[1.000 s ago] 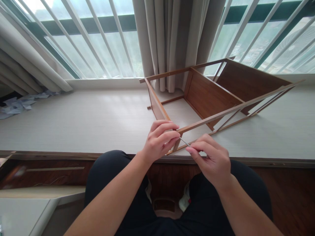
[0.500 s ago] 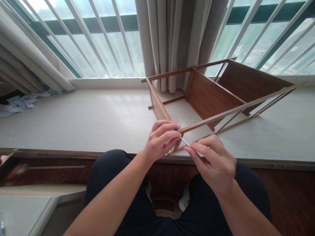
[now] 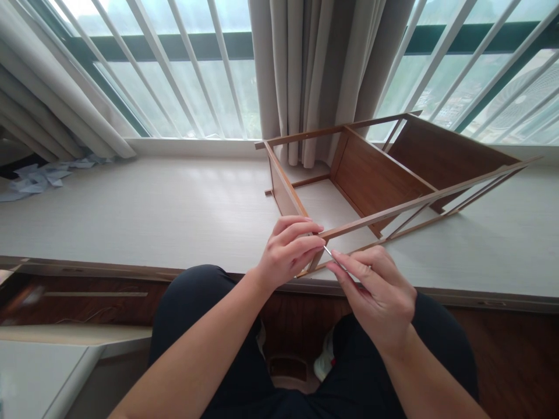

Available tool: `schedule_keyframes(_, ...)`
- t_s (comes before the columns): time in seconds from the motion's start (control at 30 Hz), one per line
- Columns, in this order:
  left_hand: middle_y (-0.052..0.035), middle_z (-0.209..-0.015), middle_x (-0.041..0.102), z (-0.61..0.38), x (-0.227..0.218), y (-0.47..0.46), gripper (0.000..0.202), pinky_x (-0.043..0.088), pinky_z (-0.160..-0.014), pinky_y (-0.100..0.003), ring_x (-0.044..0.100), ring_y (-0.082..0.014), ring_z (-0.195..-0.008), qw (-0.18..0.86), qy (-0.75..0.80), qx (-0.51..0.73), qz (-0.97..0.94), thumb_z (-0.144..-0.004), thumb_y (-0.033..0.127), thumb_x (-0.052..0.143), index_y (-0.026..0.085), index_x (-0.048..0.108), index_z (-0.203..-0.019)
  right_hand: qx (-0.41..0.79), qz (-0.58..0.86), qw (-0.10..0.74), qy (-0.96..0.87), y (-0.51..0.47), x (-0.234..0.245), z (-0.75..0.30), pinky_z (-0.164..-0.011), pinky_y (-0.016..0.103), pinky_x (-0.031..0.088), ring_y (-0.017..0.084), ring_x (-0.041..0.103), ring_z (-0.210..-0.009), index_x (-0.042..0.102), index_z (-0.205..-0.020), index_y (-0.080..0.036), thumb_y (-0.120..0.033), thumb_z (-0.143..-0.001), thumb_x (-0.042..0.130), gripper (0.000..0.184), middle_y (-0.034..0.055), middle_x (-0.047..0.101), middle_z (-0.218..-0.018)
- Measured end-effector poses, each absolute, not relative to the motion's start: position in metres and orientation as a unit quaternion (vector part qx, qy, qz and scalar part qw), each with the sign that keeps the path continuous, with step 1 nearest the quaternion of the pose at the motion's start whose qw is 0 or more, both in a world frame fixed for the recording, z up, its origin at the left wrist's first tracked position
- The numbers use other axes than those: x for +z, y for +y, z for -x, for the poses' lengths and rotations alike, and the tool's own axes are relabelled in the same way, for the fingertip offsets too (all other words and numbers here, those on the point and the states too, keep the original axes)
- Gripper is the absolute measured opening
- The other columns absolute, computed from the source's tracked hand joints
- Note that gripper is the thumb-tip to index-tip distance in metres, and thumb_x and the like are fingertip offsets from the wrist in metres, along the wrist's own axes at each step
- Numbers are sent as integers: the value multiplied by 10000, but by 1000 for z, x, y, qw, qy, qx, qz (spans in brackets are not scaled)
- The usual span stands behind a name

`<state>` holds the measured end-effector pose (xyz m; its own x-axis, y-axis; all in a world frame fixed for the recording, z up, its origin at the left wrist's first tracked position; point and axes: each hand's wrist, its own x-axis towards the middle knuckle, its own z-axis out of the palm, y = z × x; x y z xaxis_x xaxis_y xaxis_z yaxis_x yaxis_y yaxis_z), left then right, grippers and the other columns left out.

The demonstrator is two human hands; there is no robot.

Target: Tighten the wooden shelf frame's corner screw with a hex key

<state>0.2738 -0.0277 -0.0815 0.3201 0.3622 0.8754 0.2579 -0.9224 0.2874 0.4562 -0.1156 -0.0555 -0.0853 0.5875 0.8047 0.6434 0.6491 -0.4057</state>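
A brown wooden shelf frame (image 3: 384,169) lies on its side on a pale window ledge (image 3: 174,209), its thin rails reaching toward me. My left hand (image 3: 286,253) pinches the frame's near corner where a rail meets the side panel. My right hand (image 3: 375,291) grips a thin metal tool (image 3: 328,252) whose tip points into that same corner, just beside my left fingertips. My knees in dark trousers sit below the ledge.
Grey curtains (image 3: 314,75) hang behind the frame against a barred window. Crumpled papers (image 3: 39,174) lie at the ledge's far left. A dark wooden floor (image 3: 515,343) runs below, with a pale surface (image 3: 39,378) at the lower left.
My right hand has turned slightly and shifted a little down-right with the tool still at the corner. The left hand keeps its pinch. The view drifted slightly.
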Motion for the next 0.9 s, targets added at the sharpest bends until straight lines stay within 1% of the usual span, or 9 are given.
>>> schedule_keyframes(0.2, -78, -1144, 763, -275, -82, -27, 277, 586, -974, -410, 647, -217, -1149, 52, 169, 566, -805, -855, 109, 761, 212, 687, -1101, -6, 407, 543, -734, -113, -60, -455, -686, 324, 538, 170, 625, -745, 737, -1257, -256, -36, -874, 755, 442, 31, 696, -833)
schedule_keyframes(0.33, -62, -1150, 761, -275, -82, -27, 272, 587, -980, -405, 646, -211, -1146, 53, 176, 564, -805, -859, 127, 768, 230, 684, -1096, 6, 394, 552, -735, -110, -64, -455, -695, 332, 548, 175, 642, -739, 735, -1265, -239, -22, -866, 756, 455, 35, 733, -846)
schedule_keyframes(0.43, -62, -1151, 760, -275, -82, -27, 284, 587, -985, -415, 648, -215, -1143, 55, 177, 565, -804, -854, 124, 773, 229, 682, -1101, 18, 383, 554, -739, -110, -67, -454, -698, 328, 562, 171, 659, -721, 725, -1280, -227, -11, -866, 749, 468, 38, 772, -892)
schedule_keyframes(0.53, -68, -1161, 756, -276, -83, -27, 291, 586, -984, -423, 643, -223, -1147, 52, 176, 566, -804, -843, 118, 780, 226, 685, -1096, 43, 395, 549, -735, -111, -70, -451, -673, 292, 573, 162, 696, -711, 715, -1294, -228, -35, -903, 718, 436, 29, 791, -888)
schedule_keyframes(0.63, -72, -1159, 752, -276, -85, -27, 234, 585, -976, -420, 633, -228, -1150, 44, 176, 570, -801, -862, 133, 760, 226, 695, -1066, 92, 408, 542, -729, -113, -74, -446, -683, 255, 595, 144, 732, -709, 700, -1312, -234, -65, -961, 647, 393, 12, 798, -857)
schedule_keyframes(0.7, -77, -1159, 748, -276, -86, -27, 201, 583, -976, -422, 624, -231, -1154, 40, 176, 570, -802, -877, 150, 745, 227, 703, -1058, 118, 417, 541, -721, -113, -76, -444, -691, 237, 606, 129, 739, -685, 708, -1291, -238, -95, -984, 623, 349, 1, 800, -846)
schedule_keyframes(0.9, -79, -1166, 741, -276, -85, -28, 177, 573, -991, -418, 610, -228, -1162, 32, 181, 562, -806, -893, 167, 730, 230, 710, -1058, 160, 438, 548, -694, -112, -80, -443, -717, 231, 620, 120, 741, -655, 731, -1210, -252, -158, -988, 643, 256, -21, 803, -820)
